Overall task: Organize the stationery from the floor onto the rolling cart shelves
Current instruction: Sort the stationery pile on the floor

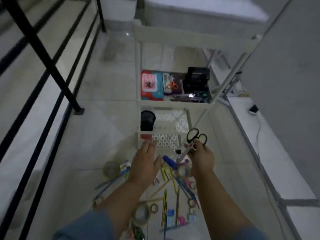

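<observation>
Bottom of frame, on the pale tiled floor (103, 135): beige masking tape roll (138, 223), yellow pencils (160, 188), small clips and more tape rolls scattered, still unsorted; blue stapler-like piece (169, 161) sits between the two hands, blurred, can't confirm what it is.

Left grip (145, 163), lower centre: fingers spread and straight, holding nothing, hovering over the pile.

Right grip (201, 158), just right of centre: fingers curled round the black-handled scissors with pale blades (186, 150), pinching just below the loops; blades look closed, tips pointing down-left toward the pile, handles up.

Beyond the hands, the white plastic rolling cart (173, 103): lower shelf holds a black round cup (147, 121) at its left, with perforated base bare beside it; the shelf above, mid-frame, holds a red and teal flat pack (151, 85), orange-handled scissors (171, 84), a black box organiser (196, 80) and more scissors along the front edge.

Step in hand, judged: shelve the held scissors; best with the other scissors on the mid-frame shelf; keep blades closed; keep tips away from the left grip; lay flat along the front edge, not propped on the organiser; the cart rolls, so use the free left grip to steady the frame if it shifts.
</observation>
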Demonstrator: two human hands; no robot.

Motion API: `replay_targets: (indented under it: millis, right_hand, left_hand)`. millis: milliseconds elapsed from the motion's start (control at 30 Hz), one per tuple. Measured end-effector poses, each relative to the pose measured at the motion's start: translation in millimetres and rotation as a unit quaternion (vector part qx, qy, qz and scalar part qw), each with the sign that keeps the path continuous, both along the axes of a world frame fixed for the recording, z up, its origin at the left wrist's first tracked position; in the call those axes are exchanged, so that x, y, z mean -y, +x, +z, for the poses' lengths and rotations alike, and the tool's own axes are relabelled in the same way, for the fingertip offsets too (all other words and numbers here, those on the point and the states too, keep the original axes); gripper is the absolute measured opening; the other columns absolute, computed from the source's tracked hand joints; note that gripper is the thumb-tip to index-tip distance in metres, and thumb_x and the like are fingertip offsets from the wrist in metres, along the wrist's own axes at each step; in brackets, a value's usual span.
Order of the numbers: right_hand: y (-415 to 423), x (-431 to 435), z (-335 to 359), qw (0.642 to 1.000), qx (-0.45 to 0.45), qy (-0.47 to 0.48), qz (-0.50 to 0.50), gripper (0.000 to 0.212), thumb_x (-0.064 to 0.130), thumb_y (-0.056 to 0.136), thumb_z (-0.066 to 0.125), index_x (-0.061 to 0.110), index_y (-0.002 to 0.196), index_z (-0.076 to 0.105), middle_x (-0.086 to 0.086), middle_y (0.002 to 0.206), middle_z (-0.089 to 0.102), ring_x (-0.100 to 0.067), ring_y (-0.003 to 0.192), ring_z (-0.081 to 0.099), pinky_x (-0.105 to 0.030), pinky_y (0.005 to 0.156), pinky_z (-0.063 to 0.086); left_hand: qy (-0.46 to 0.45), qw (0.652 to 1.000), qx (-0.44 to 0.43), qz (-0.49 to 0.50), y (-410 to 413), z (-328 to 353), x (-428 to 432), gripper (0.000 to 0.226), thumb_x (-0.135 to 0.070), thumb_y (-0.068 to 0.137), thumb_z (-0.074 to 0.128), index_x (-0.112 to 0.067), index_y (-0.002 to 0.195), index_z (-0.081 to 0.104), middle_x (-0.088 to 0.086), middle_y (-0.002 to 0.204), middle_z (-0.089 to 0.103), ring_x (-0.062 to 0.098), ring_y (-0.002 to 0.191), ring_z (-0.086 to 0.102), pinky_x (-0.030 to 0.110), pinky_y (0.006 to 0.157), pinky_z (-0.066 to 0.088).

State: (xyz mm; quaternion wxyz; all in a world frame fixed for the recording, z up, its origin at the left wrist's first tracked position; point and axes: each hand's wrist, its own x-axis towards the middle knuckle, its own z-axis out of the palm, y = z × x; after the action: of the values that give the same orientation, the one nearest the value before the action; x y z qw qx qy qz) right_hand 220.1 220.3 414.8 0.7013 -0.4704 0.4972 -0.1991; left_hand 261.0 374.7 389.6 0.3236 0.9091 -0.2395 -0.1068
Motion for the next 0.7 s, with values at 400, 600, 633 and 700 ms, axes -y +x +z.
replay_targets:
  millis: [400,600,633,700]
  right_hand:
    - [128,108,53,0.988,0.152,0.0,-0.001,0.007,-0.005,0.092,0.049,0.002,0.093,0.049,-0.012,0.08,0.055,-0.018,0.07,0.059,-0.028,0.07,0.059]
    - [161,115,35,0.994,0.106,0.004,0.026,0.01,-0.002,0.093,0.05,0.004,0.101,0.047,-0.007,0.084,0.056,-0.018,0.073,0.061,-0.033,0.082,0.055]
    - [163,117,29,0.996,0.087,-0.014,0.034,0.009,0.0,0.093,0.05,0.003,0.102,0.048,-0.008,0.084,0.057,-0.016,0.07,0.061,-0.034,0.082,0.055]
    - [166,122,19,0.989,0.001,-0.129,0.071,0.016,0.008,0.092,0.054,-0.002,0.105,0.052,-0.015,0.091,0.062,-0.022,0.073,0.064,-0.037,0.082,0.055]
  left_hand:
    - [0.101,0.994,0.031,-0.01,99,37,94,0.063,-0.054,0.096,0.015,-0.026,0.149,-0.008,-0.007,0.157,-0.014,0.011,0.146,-0.008,0.034,0.119,-0.004]
    - [0.22,0.974,-0.005,-0.056,121,24,115,0.067,-0.054,0.097,0.017,-0.026,0.147,-0.019,-0.006,0.154,-0.026,0.01,0.144,-0.016,0.039,0.119,-0.006]
    - [0.234,0.97,-0.007,-0.061,123,23,116,0.069,-0.055,0.096,0.017,-0.027,0.146,-0.02,-0.006,0.154,-0.027,0.009,0.144,-0.017,0.039,0.119,-0.007]
    - [0.254,0.965,-0.015,-0.068,125,20,118,0.07,-0.057,0.095,0.018,-0.027,0.146,-0.02,-0.006,0.153,-0.028,0.009,0.144,-0.018,0.04,0.119,-0.009]
